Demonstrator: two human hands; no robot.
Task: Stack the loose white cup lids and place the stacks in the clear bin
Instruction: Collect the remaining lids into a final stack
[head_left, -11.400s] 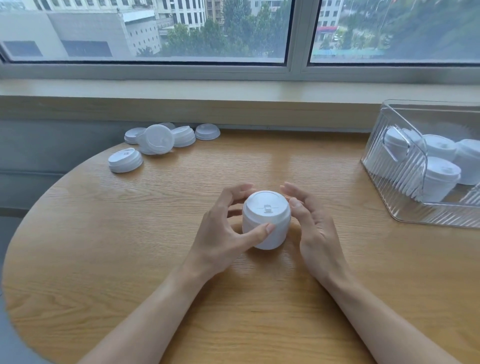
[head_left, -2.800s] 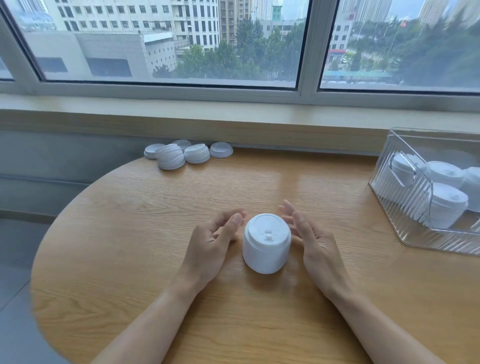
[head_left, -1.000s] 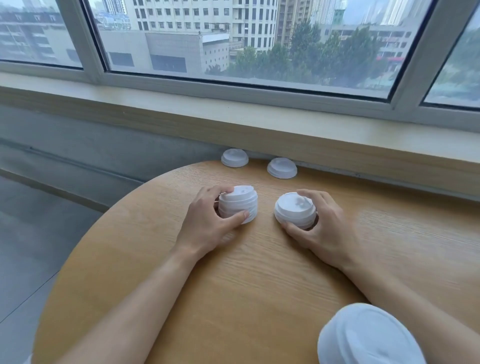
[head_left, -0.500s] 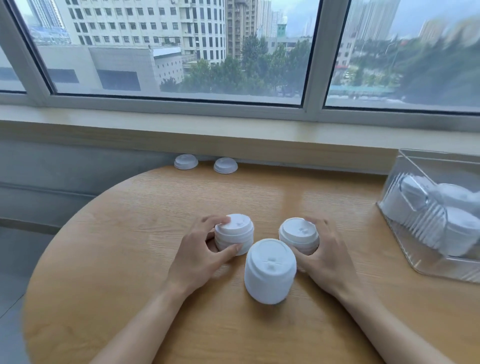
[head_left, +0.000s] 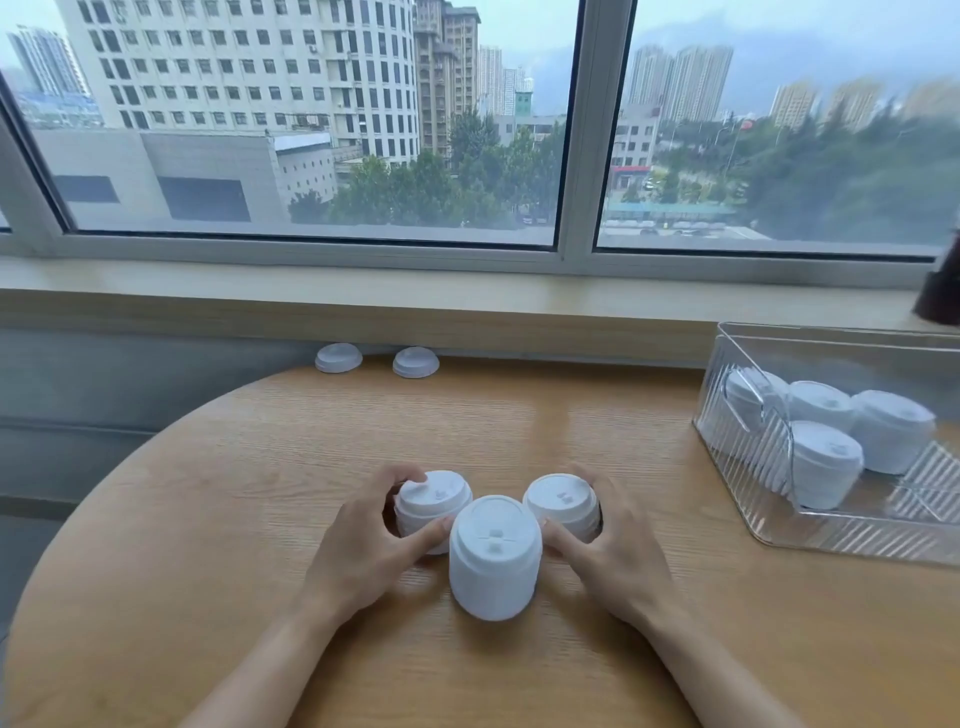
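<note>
Both short lid stacks drawn closer since half-second prior. Left hand (head_left: 363, 551) fingers clamped on left short stack (head_left: 434, 506), right hand (head_left: 613, 556) on right short stack (head_left: 562, 503), both just behind tall stack (head_left: 494, 556) on table (head_left: 208, 519). Clear bin (head_left: 831, 525) right of tall stack; two loose lids (head_left: 338, 357) well behind.

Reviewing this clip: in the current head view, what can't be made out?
- Lid count in the tall stack: edges blend together.
- Back of each short stack, left and right: covered by the left hand and right hand.
- Clear bin: right end cut off by the frame; ribbed wall blurs the stacks inside.
- Dark object on the sill: cropped, unidentifiable.
</note>
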